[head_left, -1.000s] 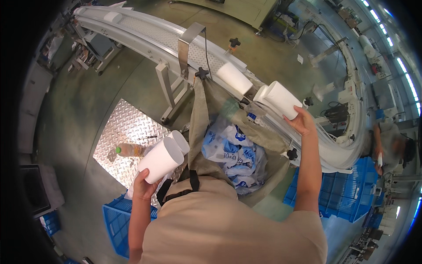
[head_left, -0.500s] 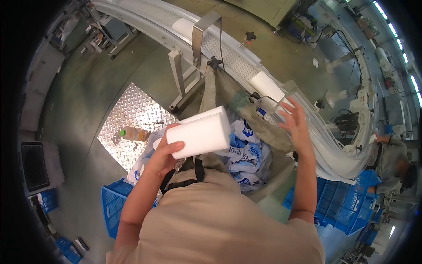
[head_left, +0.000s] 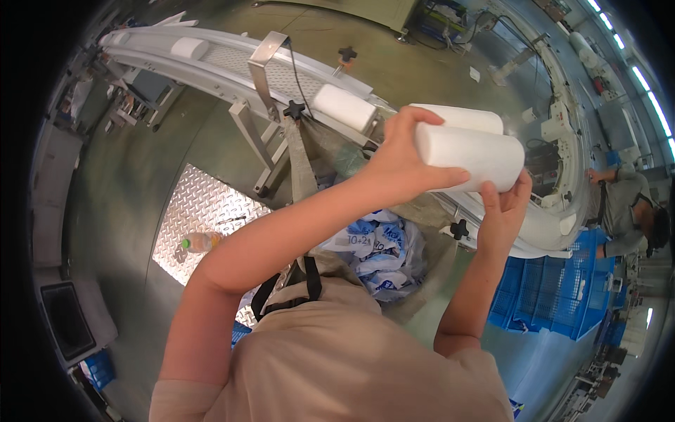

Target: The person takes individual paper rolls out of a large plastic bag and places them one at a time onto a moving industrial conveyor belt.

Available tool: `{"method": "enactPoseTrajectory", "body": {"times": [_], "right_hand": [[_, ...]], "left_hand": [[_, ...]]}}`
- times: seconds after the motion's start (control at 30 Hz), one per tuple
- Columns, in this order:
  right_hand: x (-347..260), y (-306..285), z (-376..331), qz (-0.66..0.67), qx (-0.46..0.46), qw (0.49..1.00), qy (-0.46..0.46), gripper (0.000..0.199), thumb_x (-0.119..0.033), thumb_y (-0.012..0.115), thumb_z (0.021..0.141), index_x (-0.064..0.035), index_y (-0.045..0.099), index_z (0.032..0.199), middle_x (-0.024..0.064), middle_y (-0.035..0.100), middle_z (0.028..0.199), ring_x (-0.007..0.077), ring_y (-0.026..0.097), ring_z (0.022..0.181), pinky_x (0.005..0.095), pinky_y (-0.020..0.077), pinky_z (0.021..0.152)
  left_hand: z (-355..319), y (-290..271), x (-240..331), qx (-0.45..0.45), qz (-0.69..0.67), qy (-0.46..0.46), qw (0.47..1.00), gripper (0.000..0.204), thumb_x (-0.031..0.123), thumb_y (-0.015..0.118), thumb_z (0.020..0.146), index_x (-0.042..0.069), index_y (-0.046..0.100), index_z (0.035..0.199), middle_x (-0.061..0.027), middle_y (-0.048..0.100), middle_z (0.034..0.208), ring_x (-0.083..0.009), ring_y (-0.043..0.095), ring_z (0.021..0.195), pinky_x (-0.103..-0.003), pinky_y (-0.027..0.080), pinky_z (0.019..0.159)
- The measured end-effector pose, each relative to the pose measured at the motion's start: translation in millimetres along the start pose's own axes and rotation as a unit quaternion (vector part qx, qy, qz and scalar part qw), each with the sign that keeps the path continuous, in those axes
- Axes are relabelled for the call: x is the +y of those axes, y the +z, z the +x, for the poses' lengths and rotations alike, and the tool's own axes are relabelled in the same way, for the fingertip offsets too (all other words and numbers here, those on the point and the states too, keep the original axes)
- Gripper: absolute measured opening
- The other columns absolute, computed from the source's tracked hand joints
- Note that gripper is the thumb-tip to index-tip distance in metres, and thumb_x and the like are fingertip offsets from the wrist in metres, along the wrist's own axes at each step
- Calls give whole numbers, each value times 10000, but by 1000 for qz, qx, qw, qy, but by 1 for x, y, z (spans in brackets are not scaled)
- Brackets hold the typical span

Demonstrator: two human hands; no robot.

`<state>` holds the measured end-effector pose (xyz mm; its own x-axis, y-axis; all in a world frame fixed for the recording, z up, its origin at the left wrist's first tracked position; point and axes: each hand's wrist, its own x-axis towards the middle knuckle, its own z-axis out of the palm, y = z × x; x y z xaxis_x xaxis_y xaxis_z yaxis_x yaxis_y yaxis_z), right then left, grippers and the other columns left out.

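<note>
My left hand (head_left: 401, 158) grips a white paper roll (head_left: 472, 156) and holds it raised over the conveyor (head_left: 232, 60). My right hand (head_left: 505, 209) touches the same roll from below at its right end, fingers spread. A second white roll (head_left: 460, 118) lies just behind the held one, and I cannot tell whether a hand holds it. Another white roll (head_left: 343, 107) rides on the belt to the left, and a smaller one (head_left: 190, 48) lies further up the belt. Below my arms sits an open sack of blue-and-white printed packs (head_left: 380, 253).
A plastic bottle (head_left: 200, 242) lies on a metal tread plate (head_left: 200, 211) on the floor at left. Blue crates (head_left: 548, 302) stand at right, and another (head_left: 239, 330) is by my hip. A person in grey (head_left: 622, 207) works beyond the curved conveyor (head_left: 562, 141).
My left hand has carried its roll up and to the right, over the conveyor. My right hand, empty half a second ago, now touches that roll from below.
</note>
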<state>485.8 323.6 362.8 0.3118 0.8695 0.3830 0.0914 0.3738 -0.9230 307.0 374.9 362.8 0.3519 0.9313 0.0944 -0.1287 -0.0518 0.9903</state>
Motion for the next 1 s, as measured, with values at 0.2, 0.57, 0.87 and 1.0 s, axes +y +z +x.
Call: {"method": "enactPoseTrajectory", "body": {"times": [0.2,0.57,0.87,1.0], "right_hand": [[14,-79,29,114,151,962,197,382,-204,675,784,-62,447,1056,72,543,1018,165,509,955,311,401,755],[46,-228,5,-135,439,873,163,628,-260,759,687,-11,410,1146,103,532,937,172,552,795,222,410,581],[95,-278,10,-383,272,862,193,588,-237,766,677,6,444,1105,121,540,862,197,536,770,278,459,691],[137,-282,40,-512,-54,812,275,407,-308,689,753,-16,585,1016,133,607,927,163,568,837,269,443,709]], "left_hand": [[73,58,-29,-71,-139,-208,966,660,318,698,738,71,313,1213,-172,419,1175,-246,492,1051,-318,497,791],[135,97,-105,-187,364,-277,870,519,69,536,774,45,344,1256,-161,566,1062,-271,613,867,-322,540,582],[132,34,-84,-229,631,-81,737,272,160,495,829,5,531,1050,-193,590,1067,-313,598,942,-393,479,780],[74,-16,-37,-65,460,71,882,272,236,515,867,31,540,1044,-169,594,1047,-272,595,953,-346,465,797]]}}
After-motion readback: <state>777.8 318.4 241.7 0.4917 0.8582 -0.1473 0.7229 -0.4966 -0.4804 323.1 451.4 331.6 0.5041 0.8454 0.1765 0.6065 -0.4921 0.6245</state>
